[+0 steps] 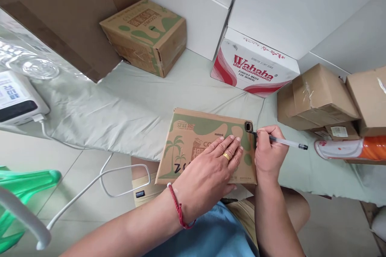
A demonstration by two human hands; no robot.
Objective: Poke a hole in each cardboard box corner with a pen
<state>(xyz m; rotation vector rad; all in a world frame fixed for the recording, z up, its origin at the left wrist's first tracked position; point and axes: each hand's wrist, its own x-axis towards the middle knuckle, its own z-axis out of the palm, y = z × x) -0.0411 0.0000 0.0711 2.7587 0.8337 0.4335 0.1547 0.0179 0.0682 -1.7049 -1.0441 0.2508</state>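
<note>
A brown and green cardboard box (pixel 187 136) with a printed palm tree lies at the table's near edge, partly over my lap. My left hand (pixel 215 164) rests flat on its face with the fingers stretched out, covering much of the print. At the box's right edge my right hand (pixel 270 152) is closed round a clear pen (pixel 288 142) with a black end. The pen's other end points at the box's upper right corner, just below a small dark-rimmed hole (pixel 248 127). Black handwritten marks (pixel 177 168) show beside my left wrist.
A similar coconut box (pixel 150 36) stands at the back left beside a large brown carton (pixel 60 12). Behind my box is a white and red Wahaha carton (pixel 256 64). Plain boxes (pixel 319 92) and an orange-and-white roll-shaped pack (pixel 356 148) sit right. A white device (pixel 21 98) with a cable lies left.
</note>
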